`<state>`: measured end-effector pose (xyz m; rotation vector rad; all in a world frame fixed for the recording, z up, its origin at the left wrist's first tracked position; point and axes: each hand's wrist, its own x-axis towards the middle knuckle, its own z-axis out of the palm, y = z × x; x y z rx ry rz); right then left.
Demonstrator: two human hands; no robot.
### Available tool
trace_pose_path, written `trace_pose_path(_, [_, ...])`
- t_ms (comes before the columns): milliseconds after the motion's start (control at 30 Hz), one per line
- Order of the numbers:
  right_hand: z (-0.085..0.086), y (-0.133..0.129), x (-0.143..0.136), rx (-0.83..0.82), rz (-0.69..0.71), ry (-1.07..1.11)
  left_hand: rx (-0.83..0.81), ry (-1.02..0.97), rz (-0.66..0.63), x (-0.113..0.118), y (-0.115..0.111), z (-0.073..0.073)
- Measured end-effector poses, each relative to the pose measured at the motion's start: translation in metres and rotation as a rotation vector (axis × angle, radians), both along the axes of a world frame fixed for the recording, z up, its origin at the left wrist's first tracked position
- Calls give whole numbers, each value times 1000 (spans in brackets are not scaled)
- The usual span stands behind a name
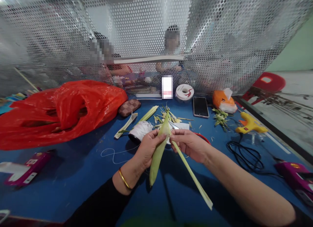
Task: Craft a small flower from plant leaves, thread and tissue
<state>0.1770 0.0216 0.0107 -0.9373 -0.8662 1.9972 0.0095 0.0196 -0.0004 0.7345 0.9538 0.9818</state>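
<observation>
My left hand [146, 150] is closed on a pale green corn husk leaf [157, 160], thumb pressed on its front. Between the thumb and fingers of my right hand [187, 143] is a long narrow husk strip [192, 174], slanting down to the right. The two pieces meet or nearly meet where my fingertips come together; the exact contact is hidden. Just left of my left hand lies a spool of white thread [141, 130], its loose thread [113, 153] trailing on the blue table [80, 184]. Behind my hands are husk scraps [173, 116] and partly hidden red-handled scissors [204, 138].
A red plastic bag [97, 93] covers the left. Farther back are a checked pouch [129, 107], ribbon roll [185, 92], phone [201, 107] and tissue pack [223, 101]. A yellow glue gun [251, 123] with a black cord lies right. Two people sit behind the perforated screen [146, 28].
</observation>
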Motion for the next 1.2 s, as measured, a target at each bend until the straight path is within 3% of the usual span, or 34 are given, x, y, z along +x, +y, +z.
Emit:
trace_pose_path(467, [16, 2, 11, 3, 22, 108, -10, -67, 0, -3, 5, -7])
trace_pose_path(833, [4, 2, 1, 48, -123, -58, -30, -49, -109, 2, -3, 2])
trace_pose_path(1000, [1, 1, -3, 47, -230, -107, -70, -22, -100, 4, -6, 5])
trace_pose_path(1200, [6, 6, 3, 54, -266, -133, -100, -54, -87, 2, -4, 6])
